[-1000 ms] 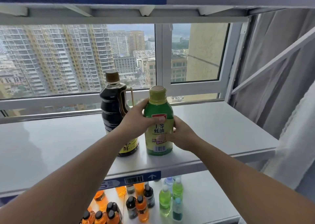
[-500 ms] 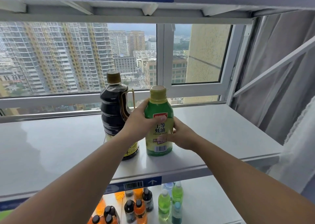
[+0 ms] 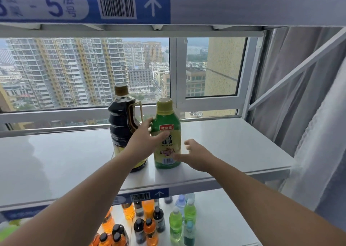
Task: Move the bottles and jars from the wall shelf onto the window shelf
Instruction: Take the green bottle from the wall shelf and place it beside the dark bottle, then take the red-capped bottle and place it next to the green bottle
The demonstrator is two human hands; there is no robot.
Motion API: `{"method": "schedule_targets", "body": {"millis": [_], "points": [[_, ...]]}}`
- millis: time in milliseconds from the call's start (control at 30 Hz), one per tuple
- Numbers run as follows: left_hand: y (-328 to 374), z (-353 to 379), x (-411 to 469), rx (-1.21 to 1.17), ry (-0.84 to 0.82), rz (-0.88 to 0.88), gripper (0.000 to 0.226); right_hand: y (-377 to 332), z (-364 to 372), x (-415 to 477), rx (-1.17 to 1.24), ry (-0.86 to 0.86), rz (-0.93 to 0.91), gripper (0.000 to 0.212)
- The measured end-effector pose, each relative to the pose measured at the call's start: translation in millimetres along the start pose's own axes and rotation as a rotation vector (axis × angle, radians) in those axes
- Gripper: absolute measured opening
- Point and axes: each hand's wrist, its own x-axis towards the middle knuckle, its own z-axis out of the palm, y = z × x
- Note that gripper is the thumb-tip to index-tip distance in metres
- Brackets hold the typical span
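A green oyster sauce bottle (image 3: 166,117) with a yellow cap stands upright on the white window shelf (image 3: 234,144). A dark soy sauce bottle (image 3: 120,122) with a handle stands just to its left. My left hand (image 3: 143,140) holds the green bottle, with the thumb across the red label and the fingers reaching round its left side, between the two bottles. My right hand (image 3: 195,155) is to the right of the bottle with its thumb lifted clear. Its blurred fingertips are by the lower label, and I cannot tell whether they touch it.
Several small drink bottles (image 3: 149,225) in orange, green and black stand on the shelf below. Another shelf (image 3: 243,7) with a blue barcode label runs overhead. A diagonal brace (image 3: 299,67) and a grey curtain (image 3: 322,133) close off the right side. The window is behind the shelf.
My right hand has let go of the green bottle and opened, drawing back to the right. My left hand stays on the bottle. The camera has tilted up.
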Motion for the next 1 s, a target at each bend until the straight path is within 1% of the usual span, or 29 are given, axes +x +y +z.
{"method": "schedule_targets", "body": {"millis": [67, 133, 267, 333, 467, 600, 700, 867, 1000], "points": [[1.8, 3.6, -14.2, 0.035, 0.025, -0.048, 0.075, 8.1, -5.1, -19.1, -0.063, -0.007, -0.023, 0.091], [5.8, 9.5, -31.7, 0.088, 0.043, -0.082, 0.072, 15.7, -10.4, -39.9, -0.093, -0.019, -0.039, 0.086], [13.3, 16.0, -69.9, 0.294, 0.018, -0.074, 0.058, 26.9, -24.2, -82.7, -0.149, -0.012, -0.1, 0.08], [17.8, 18.2, -89.9, 0.36, 0.006, -0.068, 0.051, 32.3, -29.6, -108.4, -0.135, -0.006, -0.125, 0.078], [32.9, 33.9, -144.3, 0.315, 0.008, -0.077, 0.038, 47.9, -25.7, -167.0, -0.108, -0.04, -0.163, 0.071], [48.0, 47.9, -195.5, 0.318, -0.065, -0.099, 0.027, 56.5, -17.1, -212.9, -0.122, -0.074, -0.171, 0.067], [57.6, 49.1, -220.7, 0.315, -0.069, -0.078, 0.026, 55.4, -15.6, -244.6, -0.117, -0.077, -0.176, 0.062], [70.6, 52.5, -260.9, 0.308, -0.111, -0.043, 0.027, 53.9, -15.3, -299.4, -0.116, -0.051, -0.154, 0.069], [75.4, 44.8, -295.0, 0.312, -0.133, -0.005, 0.023, 46.9, -16.5, -350.0, -0.071, -0.071, -0.136, 0.068]]}}
